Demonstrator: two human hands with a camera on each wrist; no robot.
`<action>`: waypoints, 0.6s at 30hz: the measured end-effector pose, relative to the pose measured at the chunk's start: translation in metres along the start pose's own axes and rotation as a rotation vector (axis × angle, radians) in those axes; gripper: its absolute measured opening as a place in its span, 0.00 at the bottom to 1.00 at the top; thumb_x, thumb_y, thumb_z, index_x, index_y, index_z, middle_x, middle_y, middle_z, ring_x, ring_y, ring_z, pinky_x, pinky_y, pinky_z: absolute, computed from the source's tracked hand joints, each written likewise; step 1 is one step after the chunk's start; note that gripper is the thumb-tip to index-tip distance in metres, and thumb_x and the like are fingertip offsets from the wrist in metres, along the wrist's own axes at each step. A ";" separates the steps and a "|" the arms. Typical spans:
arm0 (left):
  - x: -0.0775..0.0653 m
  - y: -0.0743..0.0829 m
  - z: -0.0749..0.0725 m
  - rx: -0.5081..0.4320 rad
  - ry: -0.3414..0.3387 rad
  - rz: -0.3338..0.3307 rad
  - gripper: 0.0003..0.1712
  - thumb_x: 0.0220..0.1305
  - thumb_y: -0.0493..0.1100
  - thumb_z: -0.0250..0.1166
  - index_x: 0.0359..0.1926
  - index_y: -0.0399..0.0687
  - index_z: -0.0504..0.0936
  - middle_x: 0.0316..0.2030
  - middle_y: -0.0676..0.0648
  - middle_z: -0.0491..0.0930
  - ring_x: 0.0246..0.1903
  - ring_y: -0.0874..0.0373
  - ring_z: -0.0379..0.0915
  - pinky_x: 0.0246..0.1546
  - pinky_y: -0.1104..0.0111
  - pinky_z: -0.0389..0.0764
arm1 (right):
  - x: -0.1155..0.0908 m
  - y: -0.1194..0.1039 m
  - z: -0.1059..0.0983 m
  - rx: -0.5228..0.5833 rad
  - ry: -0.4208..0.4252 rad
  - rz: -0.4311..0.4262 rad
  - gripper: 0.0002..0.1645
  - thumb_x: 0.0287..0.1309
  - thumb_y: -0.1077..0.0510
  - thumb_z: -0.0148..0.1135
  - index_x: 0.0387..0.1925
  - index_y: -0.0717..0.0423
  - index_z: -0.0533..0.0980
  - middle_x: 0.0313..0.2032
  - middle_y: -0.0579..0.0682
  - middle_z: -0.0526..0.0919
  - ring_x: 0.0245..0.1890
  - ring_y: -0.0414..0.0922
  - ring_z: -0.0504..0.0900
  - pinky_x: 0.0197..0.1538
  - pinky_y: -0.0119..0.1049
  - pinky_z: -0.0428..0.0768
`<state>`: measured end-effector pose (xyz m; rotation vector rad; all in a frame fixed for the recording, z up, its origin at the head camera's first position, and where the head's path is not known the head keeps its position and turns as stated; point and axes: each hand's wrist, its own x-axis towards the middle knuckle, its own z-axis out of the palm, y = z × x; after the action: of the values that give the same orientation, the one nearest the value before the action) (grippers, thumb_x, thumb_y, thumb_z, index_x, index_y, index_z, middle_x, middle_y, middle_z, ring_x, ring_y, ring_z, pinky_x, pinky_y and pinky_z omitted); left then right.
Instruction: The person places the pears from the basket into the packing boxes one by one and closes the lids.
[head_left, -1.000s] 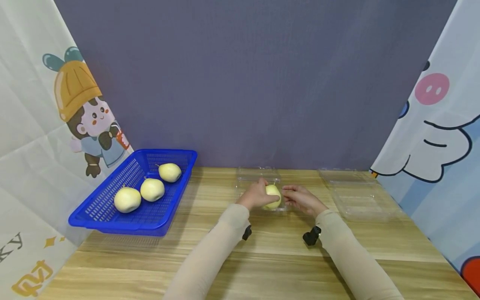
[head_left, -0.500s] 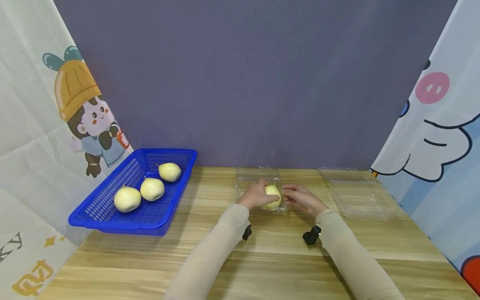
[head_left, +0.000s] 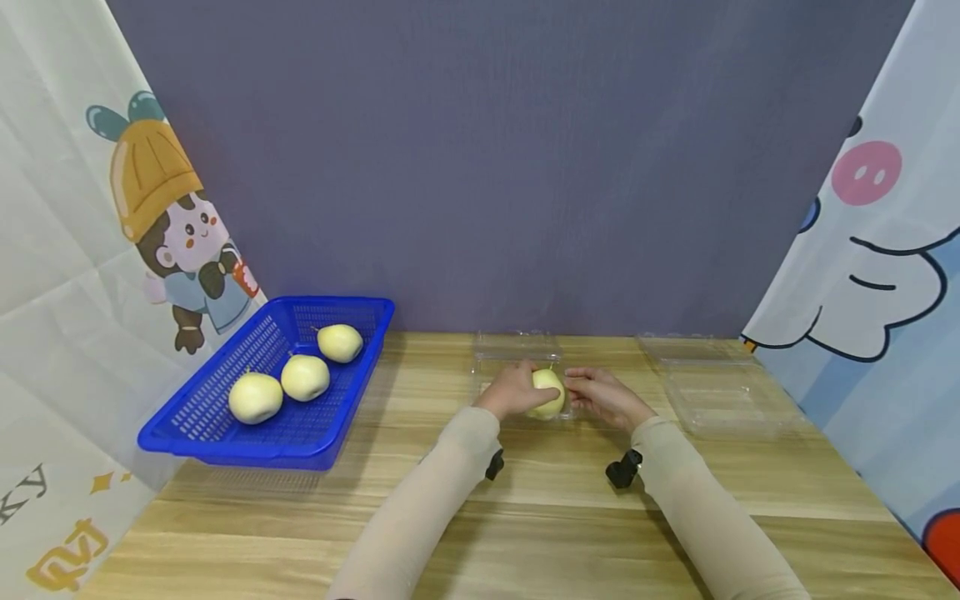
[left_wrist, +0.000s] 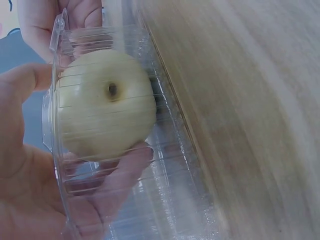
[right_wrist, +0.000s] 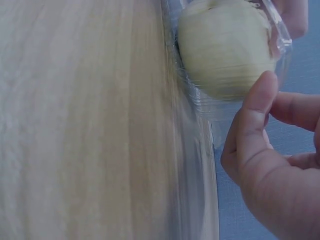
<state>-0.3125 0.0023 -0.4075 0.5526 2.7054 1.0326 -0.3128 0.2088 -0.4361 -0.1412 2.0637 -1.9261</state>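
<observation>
In the head view my left hand [head_left: 512, 390] grips a pale yellow pear [head_left: 549, 393] inside a clear plastic box [head_left: 517, 345], whose lid stands folded back. The left wrist view shows the pear [left_wrist: 107, 115] through the ribbed side wall, its dark blossom end facing the camera. Thumb and a finger of that hand lie around the fruit. My right hand [head_left: 606, 398] is at the box's right end. In the right wrist view its thumb and forefinger pinch the rim of the clear box [right_wrist: 284, 46], beside the pear [right_wrist: 225, 50].
A blue plastic basket [head_left: 333, 457] at the left holds several pears: one at the front [head_left: 256, 398], another in the middle [head_left: 305, 378], one behind [head_left: 340, 343]. A second clear box [head_left: 720, 404] lies with its lid back at the right. A grey panel [head_left: 480, 167] rises behind the wooden table [head_left: 555, 533].
The pear has shifted very slightly to the right within the box under my left hand. Otherwise both hands, the basket and the boxes stay where they were.
</observation>
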 end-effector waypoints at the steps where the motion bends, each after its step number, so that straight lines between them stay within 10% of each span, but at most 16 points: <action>1: 0.000 0.000 0.000 0.000 -0.001 0.000 0.43 0.64 0.62 0.64 0.70 0.37 0.67 0.47 0.43 0.76 0.35 0.54 0.74 0.33 0.62 0.78 | 0.000 0.000 0.000 0.002 0.002 0.002 0.33 0.76 0.62 0.49 0.71 0.77 0.51 0.39 0.51 0.75 0.33 0.37 0.77 0.37 0.27 0.80; 18: -0.003 0.001 -0.005 -0.002 -0.007 0.002 0.44 0.65 0.61 0.64 0.70 0.37 0.66 0.54 0.41 0.76 0.40 0.54 0.75 0.40 0.60 0.80 | 0.001 0.002 0.000 0.001 0.004 -0.001 0.33 0.76 0.62 0.49 0.71 0.77 0.51 0.38 0.51 0.76 0.33 0.38 0.77 0.37 0.27 0.80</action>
<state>-0.3109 -0.0011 -0.4032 0.5568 2.6985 1.0320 -0.3140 0.2086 -0.4382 -0.1388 2.0657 -1.9293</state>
